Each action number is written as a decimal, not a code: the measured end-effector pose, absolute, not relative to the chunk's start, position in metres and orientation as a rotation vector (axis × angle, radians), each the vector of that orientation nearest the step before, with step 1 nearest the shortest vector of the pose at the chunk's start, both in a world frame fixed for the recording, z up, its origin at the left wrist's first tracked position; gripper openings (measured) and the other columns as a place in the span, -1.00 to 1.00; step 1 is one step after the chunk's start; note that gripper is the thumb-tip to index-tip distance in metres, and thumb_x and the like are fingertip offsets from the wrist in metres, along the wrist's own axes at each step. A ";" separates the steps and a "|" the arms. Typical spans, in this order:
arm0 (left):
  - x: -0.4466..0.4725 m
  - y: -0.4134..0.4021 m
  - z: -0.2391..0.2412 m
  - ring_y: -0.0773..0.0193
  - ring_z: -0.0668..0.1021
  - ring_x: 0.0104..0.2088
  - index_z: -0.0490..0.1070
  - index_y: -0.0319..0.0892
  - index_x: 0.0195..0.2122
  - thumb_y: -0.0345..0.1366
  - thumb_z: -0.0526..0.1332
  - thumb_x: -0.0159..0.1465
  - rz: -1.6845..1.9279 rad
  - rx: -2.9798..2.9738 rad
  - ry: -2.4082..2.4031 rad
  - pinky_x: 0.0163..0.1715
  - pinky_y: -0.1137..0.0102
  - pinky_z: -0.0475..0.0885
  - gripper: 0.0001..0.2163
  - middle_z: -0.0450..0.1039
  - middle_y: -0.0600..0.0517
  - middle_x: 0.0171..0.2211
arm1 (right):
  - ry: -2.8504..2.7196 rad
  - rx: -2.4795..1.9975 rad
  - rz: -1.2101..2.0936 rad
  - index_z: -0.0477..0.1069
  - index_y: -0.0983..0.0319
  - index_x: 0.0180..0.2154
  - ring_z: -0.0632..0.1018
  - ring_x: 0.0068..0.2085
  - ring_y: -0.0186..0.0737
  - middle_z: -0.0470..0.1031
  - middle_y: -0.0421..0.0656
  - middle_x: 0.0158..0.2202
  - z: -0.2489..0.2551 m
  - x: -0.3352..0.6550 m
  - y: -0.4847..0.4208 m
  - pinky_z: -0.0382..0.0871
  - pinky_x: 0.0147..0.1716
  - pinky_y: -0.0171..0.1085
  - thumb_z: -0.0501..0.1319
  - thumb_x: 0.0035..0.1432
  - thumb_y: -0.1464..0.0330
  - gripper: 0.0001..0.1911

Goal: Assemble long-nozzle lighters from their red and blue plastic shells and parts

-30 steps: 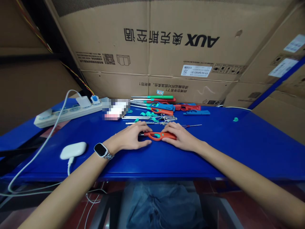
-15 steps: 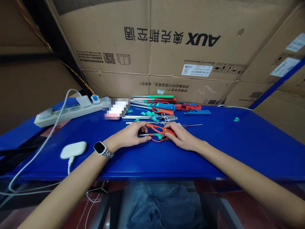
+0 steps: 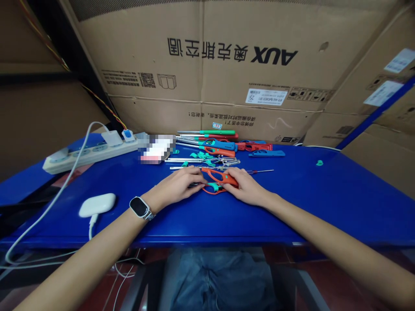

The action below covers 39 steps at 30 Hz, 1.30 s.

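An orange utility lighter (image 3: 231,178) lies low over the table between my hands, its casing split into two halves. The green trigger (image 3: 214,186) shows inside the lower half. My left hand (image 3: 183,183), with a watch on the wrist, pinches the front end of the lighter near its barrel, which the fingers mostly hide. Fingers of my right hand (image 3: 246,185) are wrapped round the rear of the orange casing. Just beyond the hands lie loose metal barrels (image 3: 183,160) with wires and several green triggers (image 3: 199,155).
Behind are more lighters, among them a blue one (image 3: 267,153), and a screwdriver (image 3: 261,171). A power strip (image 3: 94,152) and white earbud case (image 3: 97,204) with a cable stand left. A large cardboard box (image 3: 227,77) walls off the back of the blue table (image 3: 324,207).
My left fingers have closed in further over the lighter's front end, covering the dark barrel part that showed before. My right hand has barely moved. The view has shifted slightly.
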<state>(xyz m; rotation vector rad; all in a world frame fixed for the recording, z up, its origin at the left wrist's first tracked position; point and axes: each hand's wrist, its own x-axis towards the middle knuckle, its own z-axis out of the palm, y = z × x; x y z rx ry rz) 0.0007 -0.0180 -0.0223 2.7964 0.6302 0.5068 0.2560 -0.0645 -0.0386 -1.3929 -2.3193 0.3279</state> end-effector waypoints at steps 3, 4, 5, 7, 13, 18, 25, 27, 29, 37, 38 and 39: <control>0.001 -0.019 -0.022 0.18 0.55 -0.15 0.53 -0.17 -0.16 -0.28 0.07 0.42 0.509 2.802 0.642 -0.08 0.30 0.44 -0.77 0.49 -0.08 -0.15 | -2.312 -1.349 0.360 0.33 0.20 -0.26 0.42 -0.22 -0.14 0.46 -0.13 -0.26 -0.038 0.256 -0.063 0.19 -0.17 -0.18 0.13 0.25 0.33 -0.92; 0.001 -0.019 -0.022 0.19 0.55 -0.16 0.53 -0.17 -0.17 -0.29 0.07 0.42 0.509 2.805 0.636 -0.10 0.31 0.44 -0.77 0.48 -0.08 -0.15 | -2.290 -1.347 0.381 0.34 0.20 -0.27 0.42 -0.23 -0.16 0.45 -0.15 -0.27 -0.038 0.256 -0.063 0.19 -0.19 -0.20 0.14 0.23 0.34 -0.93; 0.001 -0.019 -0.022 0.20 0.55 -0.18 0.53 -0.18 -0.18 -0.29 0.08 0.42 0.515 2.810 0.628 -0.12 0.32 0.44 -0.78 0.48 -0.08 -0.16 | -2.255 -1.353 0.413 0.34 0.20 -0.28 0.42 -0.26 -0.18 0.44 -0.17 -0.30 -0.038 0.256 -0.063 0.18 -0.21 -0.21 0.15 0.21 0.34 -0.93; 0.001 -0.019 -0.022 0.22 0.55 -0.21 0.53 -0.19 -0.18 -0.31 0.08 0.41 0.519 2.823 0.618 -0.15 0.34 0.44 -0.79 0.47 -0.07 -0.18 | -2.147 -1.368 0.513 0.34 0.20 -0.33 0.40 -0.34 -0.22 0.42 -0.21 -0.37 -0.037 0.254 -0.061 0.19 -0.27 -0.25 0.16 0.16 0.35 -0.94; 0.001 -0.018 -0.024 0.21 0.55 -0.24 0.53 -0.18 -0.21 -0.32 0.10 0.40 0.496 2.876 0.653 -0.16 0.33 0.44 -0.80 0.48 -0.05 -0.22 | -2.018 -1.380 0.691 0.33 0.23 -0.47 0.34 -0.45 -0.30 0.34 -0.27 -0.51 -0.030 0.246 -0.046 0.14 -0.42 -0.32 0.21 0.05 0.32 -0.86; 0.004 -0.021 -0.024 0.18 0.57 -0.19 0.53 -0.16 -0.23 -0.32 0.17 0.35 0.523 2.773 0.797 -0.16 0.33 0.44 -0.87 0.54 -0.04 -0.17 | -2.119 -1.384 0.815 0.42 0.26 -0.47 0.30 -0.50 -0.35 0.31 -0.29 -0.57 -0.018 0.245 -0.038 0.07 -0.50 -0.35 0.25 -0.01 0.33 -0.88; 0.010 -0.023 -0.022 0.22 0.55 -0.32 0.52 -0.21 -0.23 -0.35 0.20 0.31 0.546 2.609 0.879 -0.28 0.36 0.43 -0.89 0.52 -0.03 -0.27 | -2.143 -1.328 1.023 0.41 0.28 -0.48 0.20 -0.53 -0.39 0.23 -0.31 -0.57 -0.017 0.240 -0.038 0.03 -0.53 -0.36 0.29 0.00 0.24 -0.78; 0.011 -0.022 -0.023 0.25 0.53 -0.34 0.51 -0.22 -0.23 -0.36 0.21 0.30 0.585 2.599 0.879 -0.32 0.38 0.42 -0.90 0.48 -0.03 -0.28 | -2.134 -1.313 1.008 0.41 0.28 -0.48 0.21 -0.51 -0.39 0.23 -0.30 -0.56 -0.021 0.240 -0.038 0.03 -0.51 -0.36 0.27 0.01 0.26 -0.79; 0.011 -0.022 -0.024 0.27 0.51 -0.38 0.50 -0.22 -0.26 -0.38 0.22 0.28 0.607 2.584 0.883 -0.35 0.40 0.40 -0.92 0.44 0.00 -0.32 | -2.126 -1.288 0.981 0.41 0.28 -0.48 0.23 -0.48 -0.37 0.23 -0.29 -0.55 -0.025 0.240 -0.038 0.06 -0.48 -0.36 0.24 0.02 0.29 -0.83; 0.010 -0.025 -0.023 0.30 0.47 -0.42 0.48 -0.22 -0.35 -0.34 0.16 0.33 0.532 2.650 0.929 -0.37 0.39 0.38 -0.85 0.37 0.00 -0.33 | -2.202 -1.338 0.935 0.46 0.29 -0.42 0.30 -0.44 -0.32 0.32 -0.27 -0.52 -0.022 0.240 -0.042 0.12 -0.44 -0.35 0.21 -0.02 0.39 -0.90; 0.009 -0.024 -0.022 0.29 0.47 -0.41 0.48 -0.22 -0.34 -0.33 0.15 0.35 0.508 2.691 0.928 -0.36 0.39 0.39 -0.84 0.37 -0.01 -0.31 | -2.216 -1.351 0.918 0.46 0.29 -0.42 0.31 -0.44 -0.32 0.33 -0.27 -0.52 -0.020 0.240 -0.042 0.12 -0.44 -0.34 0.21 -0.03 0.40 -0.91; 0.008 -0.024 -0.020 0.28 0.47 -0.40 0.48 -0.22 -0.32 -0.32 0.14 0.36 0.485 2.732 0.915 -0.34 0.38 0.40 -0.83 0.38 -0.02 -0.30 | -2.228 -1.362 0.898 0.46 0.29 -0.42 0.32 -0.44 -0.31 0.34 -0.27 -0.52 -0.020 0.240 -0.043 0.12 -0.44 -0.34 0.21 -0.04 0.42 -0.91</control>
